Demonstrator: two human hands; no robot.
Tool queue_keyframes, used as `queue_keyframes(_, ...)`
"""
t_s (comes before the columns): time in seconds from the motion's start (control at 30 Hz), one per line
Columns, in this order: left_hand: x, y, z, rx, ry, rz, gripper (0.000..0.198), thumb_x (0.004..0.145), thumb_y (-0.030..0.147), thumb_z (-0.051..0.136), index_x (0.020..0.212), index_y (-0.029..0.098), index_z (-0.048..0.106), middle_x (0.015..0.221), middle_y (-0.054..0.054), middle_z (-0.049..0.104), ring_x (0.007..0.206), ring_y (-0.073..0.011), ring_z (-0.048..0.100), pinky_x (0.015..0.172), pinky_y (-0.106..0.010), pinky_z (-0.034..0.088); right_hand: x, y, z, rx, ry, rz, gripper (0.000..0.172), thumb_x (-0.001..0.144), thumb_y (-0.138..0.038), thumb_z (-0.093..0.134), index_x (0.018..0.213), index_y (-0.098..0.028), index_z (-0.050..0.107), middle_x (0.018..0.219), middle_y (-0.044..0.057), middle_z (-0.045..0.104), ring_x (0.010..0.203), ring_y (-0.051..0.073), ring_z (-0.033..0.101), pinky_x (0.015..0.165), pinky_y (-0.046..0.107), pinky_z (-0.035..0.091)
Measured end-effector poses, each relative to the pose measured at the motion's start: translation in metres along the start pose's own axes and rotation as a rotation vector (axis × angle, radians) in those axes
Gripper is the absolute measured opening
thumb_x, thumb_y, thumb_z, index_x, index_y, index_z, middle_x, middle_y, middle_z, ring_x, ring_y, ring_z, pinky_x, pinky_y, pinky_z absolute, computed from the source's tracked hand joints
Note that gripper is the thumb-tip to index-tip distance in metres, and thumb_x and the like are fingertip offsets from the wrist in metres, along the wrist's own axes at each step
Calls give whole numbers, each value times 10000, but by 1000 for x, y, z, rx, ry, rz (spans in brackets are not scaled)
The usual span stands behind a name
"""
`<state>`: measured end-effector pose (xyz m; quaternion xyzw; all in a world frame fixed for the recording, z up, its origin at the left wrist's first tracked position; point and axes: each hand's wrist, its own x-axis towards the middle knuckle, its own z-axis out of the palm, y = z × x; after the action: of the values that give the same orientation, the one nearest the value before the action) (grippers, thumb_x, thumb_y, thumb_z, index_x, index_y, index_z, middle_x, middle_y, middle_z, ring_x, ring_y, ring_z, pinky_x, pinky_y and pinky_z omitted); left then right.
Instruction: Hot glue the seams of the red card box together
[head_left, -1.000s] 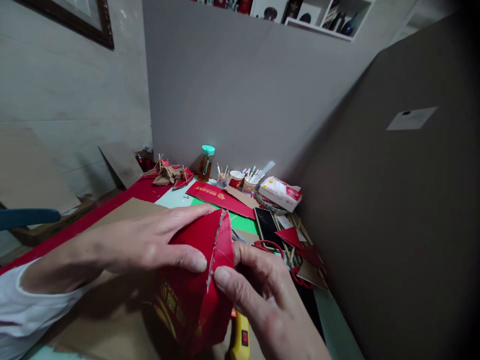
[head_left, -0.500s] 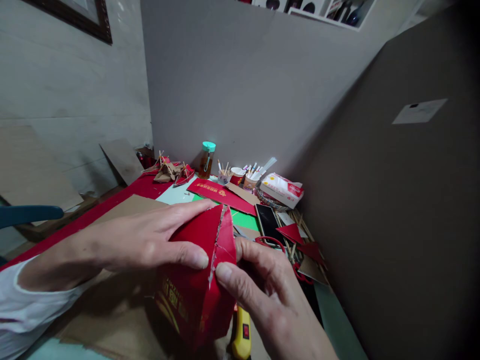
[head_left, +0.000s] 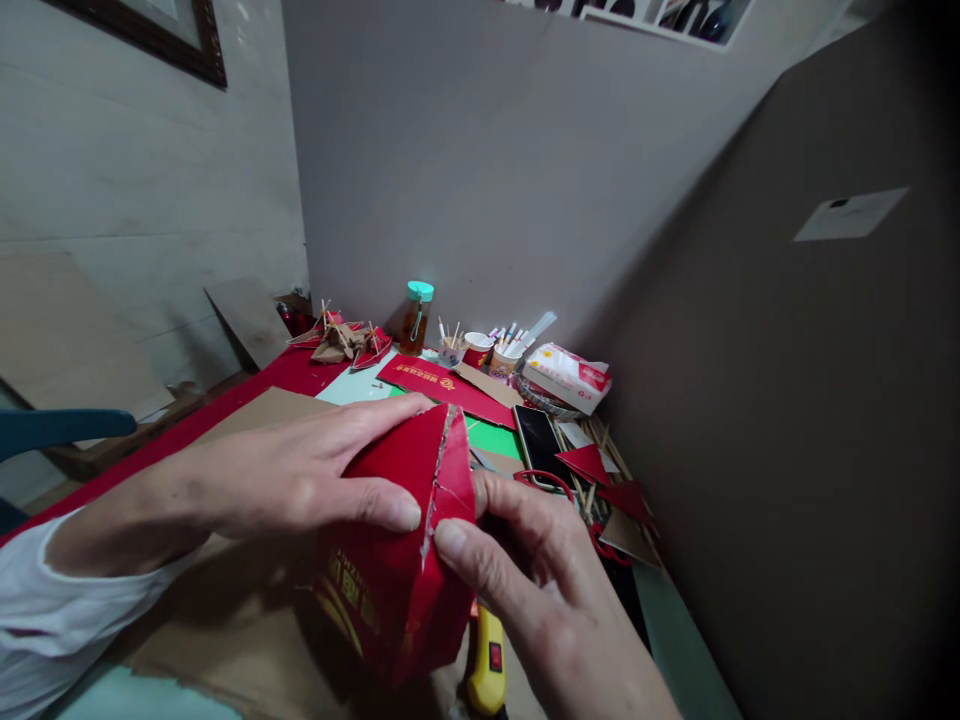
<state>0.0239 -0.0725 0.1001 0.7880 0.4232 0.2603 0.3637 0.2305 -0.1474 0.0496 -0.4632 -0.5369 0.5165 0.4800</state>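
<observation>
A red cardboard piece point(head_left: 397, 590) with gold printing stands folded in front of me, a ragged seam running down its edge. My left hand point(head_left: 322, 480) lies over its left face, thumb pressed beside the seam and fingers curling behind the far side. On the right flap, my right hand point(head_left: 525, 580) pinches the cardboard between thumb and fingers, close to the seam. Below my right hand a yellow utility knife point(head_left: 489, 665) lies on brown cardboard point(head_left: 225, 640). Red-handled scissors point(head_left: 544, 476) lie just beyond my right hand, partly covered.
Farther back are a phone point(head_left: 538, 440), a flat red cardboard strip point(head_left: 450, 388), a bottle with a teal lid point(head_left: 416, 320), cups of pens and sticks point(head_left: 508, 358) and a tissue pack point(head_left: 566, 378). Small stick-and-cardboard models point(head_left: 341, 340) sit back left. A grey partition point(head_left: 787, 400) borders the right side.
The view has shifted slightly, so the background sits a little differently. Both hands keep the same hold on the red cardboard, with hardly any movement.
</observation>
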Motion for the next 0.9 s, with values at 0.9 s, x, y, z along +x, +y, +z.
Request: queue_keyframes(0.9,5,4,18,-954,-146,-128,569,718,245,887,1262,270,723,1190,-69,812,1182,-300,731,888,-278,622,25,-32,-24,-30,-43,-215,283,895,-451,739,799,-198,656,664,-51,511,603,93,398,595,225,361)
